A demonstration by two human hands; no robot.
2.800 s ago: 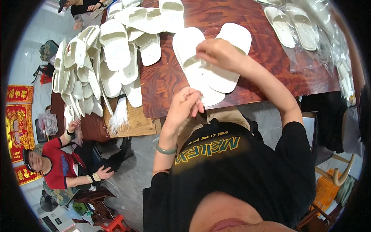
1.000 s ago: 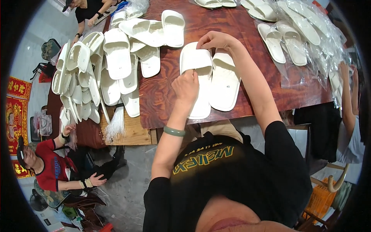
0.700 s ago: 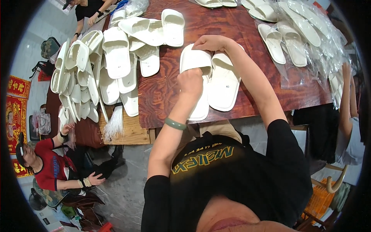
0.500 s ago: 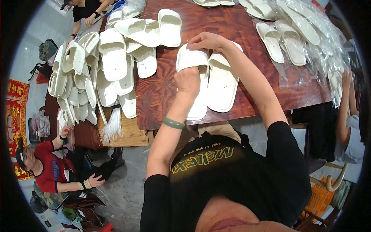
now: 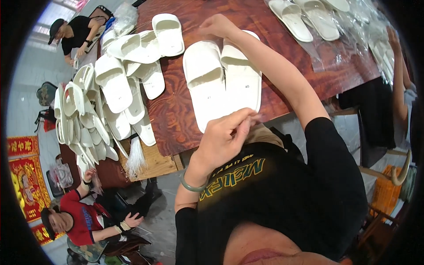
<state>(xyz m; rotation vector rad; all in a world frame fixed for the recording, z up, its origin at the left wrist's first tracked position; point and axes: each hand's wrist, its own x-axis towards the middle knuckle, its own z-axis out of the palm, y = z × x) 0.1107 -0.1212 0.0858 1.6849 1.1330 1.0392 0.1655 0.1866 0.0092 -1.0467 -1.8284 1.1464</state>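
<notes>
In front of me a pair of white slippers [image 5: 206, 95] lies side by side on the reddish-brown wooden table [image 5: 176, 119], toes pointing away. My left hand [image 5: 226, 138], a green bangle on its wrist, is over their heel ends near the table edge. Its thumb and forefinger are pinched together; whatever is between them is too small to make out. Beyond the toes, my right hand [image 5: 219, 26] is raised with its fingers bunched and slightly blurred. Any small thing in them does not show.
White slippers [image 5: 115, 84] lie heaped on the left, with a bundle of white threads [image 5: 136, 158] hanging beside them. More slippers in clear plastic bags [image 5: 340, 53] lie at the far right. Co-workers sit at the left [image 5: 90, 216], far left [image 5: 79, 37] and right [image 5: 399, 84].
My left hand has come out of the left slipper's strap and moved back toward me, past the heels. My right hand has lifted off the toe and moved farther away. The view has shifted.
</notes>
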